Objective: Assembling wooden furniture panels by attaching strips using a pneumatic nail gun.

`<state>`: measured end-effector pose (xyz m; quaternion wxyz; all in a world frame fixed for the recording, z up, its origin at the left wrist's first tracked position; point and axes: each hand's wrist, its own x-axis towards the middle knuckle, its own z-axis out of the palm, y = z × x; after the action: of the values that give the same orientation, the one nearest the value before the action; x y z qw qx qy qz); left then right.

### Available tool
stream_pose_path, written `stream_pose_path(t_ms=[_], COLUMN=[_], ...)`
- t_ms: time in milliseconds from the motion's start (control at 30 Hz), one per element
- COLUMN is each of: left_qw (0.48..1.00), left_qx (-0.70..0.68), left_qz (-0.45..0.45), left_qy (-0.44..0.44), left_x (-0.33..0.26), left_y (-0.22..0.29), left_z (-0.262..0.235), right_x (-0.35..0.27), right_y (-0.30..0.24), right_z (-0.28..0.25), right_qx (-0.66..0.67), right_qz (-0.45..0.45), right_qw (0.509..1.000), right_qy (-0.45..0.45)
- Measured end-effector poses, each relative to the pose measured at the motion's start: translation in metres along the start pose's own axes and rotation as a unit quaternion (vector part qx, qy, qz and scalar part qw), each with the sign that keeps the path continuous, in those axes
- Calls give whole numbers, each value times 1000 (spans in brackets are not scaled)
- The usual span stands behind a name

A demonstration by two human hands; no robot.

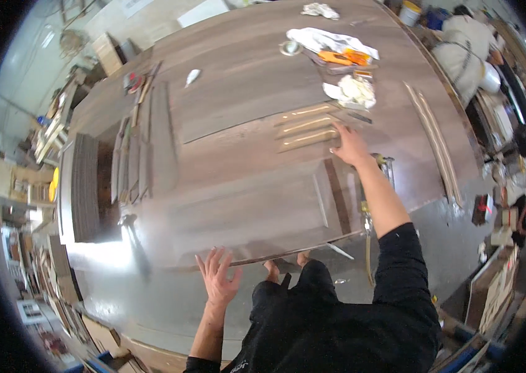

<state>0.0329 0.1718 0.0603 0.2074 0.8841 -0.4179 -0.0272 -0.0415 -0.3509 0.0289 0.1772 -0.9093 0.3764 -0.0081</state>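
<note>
My right hand (351, 148) reaches forward over the table, thumb and fingers apart, beside the right ends of several short wooden strips (309, 138). Whether a fingertip touches the nearest strip I cannot tell. My left hand (217, 277) is open with its fingers spread, near the front edge of the table and holding nothing. Between my hands lies a brown wooden panel (244, 208) with a raised, bevelled border at its right end. Just right of the panel lies a metal-and-yellow tool (384, 166), partly hidden by my right forearm.
A hammer (131, 227) lies left of the panel, near a stack of dark boards (81, 186) and long thin strips (131, 152). Farther back are a white cloth (322, 40), an orange tool (337, 58) and a crumpled rag (357, 92). Two long strips (434, 140) lie at the right.
</note>
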Motion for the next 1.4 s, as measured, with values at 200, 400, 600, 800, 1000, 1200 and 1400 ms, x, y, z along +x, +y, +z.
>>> stream_pose_path(t_ms=[200, 400, 600, 800, 1000, 1200, 1400], left_qw=[993, 988, 986, 986, 967, 989, 945], left_qx=[5, -3, 10, 44, 72, -68, -79], left_qz=[-99, -117, -78, 85, 204, -121, -312], left_qy=[58, 96, 148, 136, 134, 50, 66], left_x=[-32, -29, -10, 43, 44, 20, 29], left_y=[12, 15, 6, -6, -68, -125, -168], left_z=[-2, 0, -23, -49, -83, -96, -65], right_x=[12, 36, 4, -95, -159, -124, -73], right_y=[-17, -10, -37, -94, -213, -291, -406], right_z=[-7, 10, -56, 32, 59, 91, 142], right_qx=[36, 32, 99, 367, 441, 533, 235], right_qz=[-62, -191, -116, -93, -36, 28, -315], right_qw=[993, 972, 947, 804, 644, 688, 910], right_qy=[-91, -130, -283, -459, -623, -491, -131])
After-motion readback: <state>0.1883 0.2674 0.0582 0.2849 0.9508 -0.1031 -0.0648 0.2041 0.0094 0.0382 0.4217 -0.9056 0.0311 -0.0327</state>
